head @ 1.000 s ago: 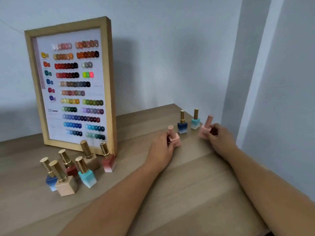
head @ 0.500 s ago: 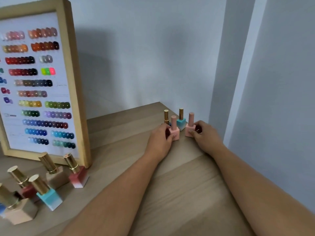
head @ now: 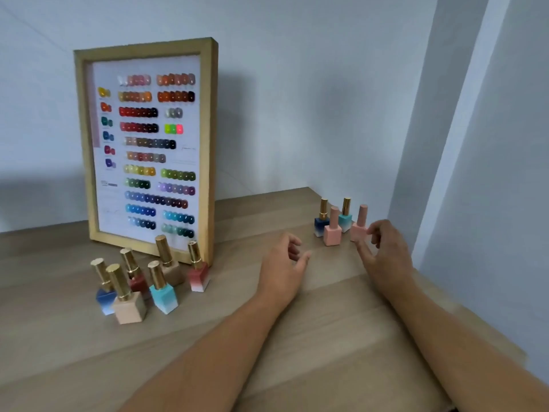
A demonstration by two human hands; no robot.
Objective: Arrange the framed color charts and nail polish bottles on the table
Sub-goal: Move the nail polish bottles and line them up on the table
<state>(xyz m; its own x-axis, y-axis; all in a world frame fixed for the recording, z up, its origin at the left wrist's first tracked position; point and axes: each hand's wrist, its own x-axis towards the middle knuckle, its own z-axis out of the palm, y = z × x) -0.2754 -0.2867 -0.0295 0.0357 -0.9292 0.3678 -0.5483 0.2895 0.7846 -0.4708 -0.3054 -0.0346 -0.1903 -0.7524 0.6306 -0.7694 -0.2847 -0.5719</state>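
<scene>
A wood-framed color chart (head: 148,150) stands upright against the wall at the left. Several gold-capped bottles cluster before it, among them a beige one (head: 129,307) and a light-blue one (head: 164,298). In the far right corner stand a navy bottle (head: 321,226), a teal bottle (head: 345,220) and two pink bottles (head: 332,234) (head: 358,228). My left hand (head: 282,269) hovers open, a short way left of the pink bottles. My right hand (head: 384,251) is open with fingertips just beside the right pink bottle, holding nothing.
The wooden table (head: 312,337) ends at a wall on the right, close behind the corner bottles. A grey wall runs along the back.
Both hands have let go of the two pink bottles and pulled back toward me with fingers spread. The pink bottles now stand in front of the navy and teal ones.
</scene>
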